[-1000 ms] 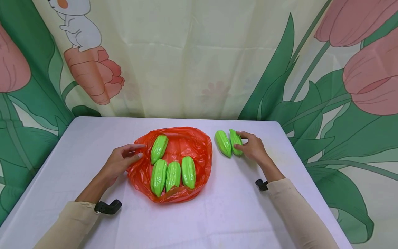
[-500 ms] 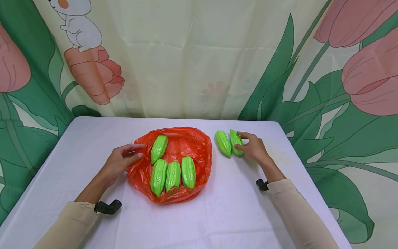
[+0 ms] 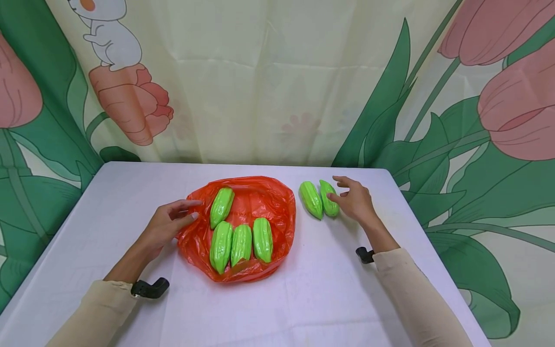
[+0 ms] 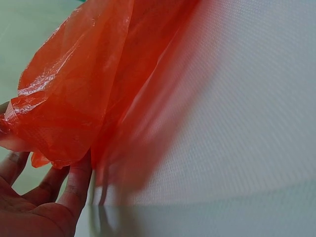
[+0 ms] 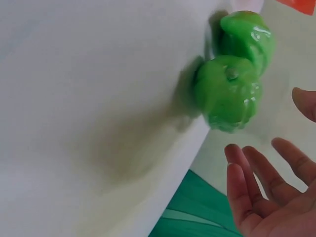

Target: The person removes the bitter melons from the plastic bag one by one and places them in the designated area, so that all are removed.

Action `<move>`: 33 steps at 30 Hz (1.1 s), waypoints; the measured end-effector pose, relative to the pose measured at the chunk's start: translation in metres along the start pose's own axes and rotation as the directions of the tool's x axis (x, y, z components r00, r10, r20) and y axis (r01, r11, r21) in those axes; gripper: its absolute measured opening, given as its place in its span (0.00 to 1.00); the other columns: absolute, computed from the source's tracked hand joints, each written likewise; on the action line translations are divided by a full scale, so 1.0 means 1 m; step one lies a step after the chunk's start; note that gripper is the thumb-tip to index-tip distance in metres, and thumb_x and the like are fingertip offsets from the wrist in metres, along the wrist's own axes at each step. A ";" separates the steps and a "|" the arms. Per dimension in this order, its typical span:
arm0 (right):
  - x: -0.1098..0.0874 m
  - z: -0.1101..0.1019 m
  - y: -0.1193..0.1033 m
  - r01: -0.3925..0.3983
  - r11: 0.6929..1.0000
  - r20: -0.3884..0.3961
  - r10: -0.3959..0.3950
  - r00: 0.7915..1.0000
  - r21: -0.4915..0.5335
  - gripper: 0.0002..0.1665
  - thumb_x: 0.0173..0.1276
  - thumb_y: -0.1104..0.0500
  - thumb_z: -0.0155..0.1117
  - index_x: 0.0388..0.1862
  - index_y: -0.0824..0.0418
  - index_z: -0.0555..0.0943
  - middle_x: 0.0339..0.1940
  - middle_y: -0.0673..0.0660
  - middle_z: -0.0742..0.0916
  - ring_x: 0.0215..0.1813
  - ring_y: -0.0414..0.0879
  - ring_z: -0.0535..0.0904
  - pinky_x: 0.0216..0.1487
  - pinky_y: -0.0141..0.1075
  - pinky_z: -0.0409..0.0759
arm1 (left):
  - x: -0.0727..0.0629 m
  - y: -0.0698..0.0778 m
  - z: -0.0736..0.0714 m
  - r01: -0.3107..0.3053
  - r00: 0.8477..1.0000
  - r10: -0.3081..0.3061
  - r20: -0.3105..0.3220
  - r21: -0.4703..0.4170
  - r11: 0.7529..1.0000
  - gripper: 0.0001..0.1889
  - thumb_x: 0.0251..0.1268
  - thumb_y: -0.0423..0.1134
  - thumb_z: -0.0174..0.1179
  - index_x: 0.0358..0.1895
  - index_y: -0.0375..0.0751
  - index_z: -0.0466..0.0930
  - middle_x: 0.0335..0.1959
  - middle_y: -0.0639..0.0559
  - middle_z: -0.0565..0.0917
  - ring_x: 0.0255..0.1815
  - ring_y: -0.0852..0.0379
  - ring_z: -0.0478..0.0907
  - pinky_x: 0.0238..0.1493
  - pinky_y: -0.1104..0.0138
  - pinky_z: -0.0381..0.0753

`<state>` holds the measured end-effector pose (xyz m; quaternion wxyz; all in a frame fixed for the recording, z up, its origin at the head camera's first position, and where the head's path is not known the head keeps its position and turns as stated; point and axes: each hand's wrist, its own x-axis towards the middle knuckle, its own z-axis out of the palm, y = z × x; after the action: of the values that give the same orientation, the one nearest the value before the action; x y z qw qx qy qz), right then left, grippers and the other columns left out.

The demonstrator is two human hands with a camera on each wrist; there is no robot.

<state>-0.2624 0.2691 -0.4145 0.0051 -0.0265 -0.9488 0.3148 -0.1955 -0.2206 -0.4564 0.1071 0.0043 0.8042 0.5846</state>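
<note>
My left hand [image 3: 166, 229] holds the left rim of a red plastic bag [image 3: 243, 205], spread wide on the table. In the left wrist view, the bag's thin film [image 4: 74, 89] falls over the fingers and partly hides them. Several glossy green ridged gourds lie inside, one upper gourd [image 3: 222, 208] apart from a row with a middle gourd [image 3: 241, 245]. Right of the bag, a slanted gourd [image 3: 310, 199] lies beside another gourd [image 3: 328, 200]. My right hand [image 3: 355, 201] hovers just right of that pair, its fingers spread and apart from them in the right wrist view.
A white cloth covers the table [image 3: 338, 294]. Behind it hangs a curtain [image 3: 269, 96] printed with tulips, leaves and a rabbit. Each forearm wears a dark wrist device, one on the left wrist [image 3: 151, 288] and one on the right wrist [image 3: 365, 255].
My right hand has let go of the rightmost gourd; its fingers have spread and lifted slightly up and away. The gourd stays on the table. My left hand has not moved.
</note>
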 end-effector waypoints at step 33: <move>-0.062 0.033 -0.112 0.267 0.962 0.003 -0.268 0.964 0.056 0.39 0.67 0.51 0.79 0.76 0.48 0.77 0.67 0.57 0.86 0.61 0.59 0.87 0.53 0.50 0.91 | -0.001 0.001 0.000 -0.007 1.000 0.007 0.006 0.008 1.000 0.28 0.79 0.46 0.64 0.77 0.46 0.74 0.78 0.38 0.69 0.79 0.36 0.64 0.53 0.78 0.84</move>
<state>-0.2062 0.1558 -0.3735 0.0434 0.1035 -0.9346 0.3375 -0.1946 -0.2202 -0.4557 0.1074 0.0091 0.8062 0.5817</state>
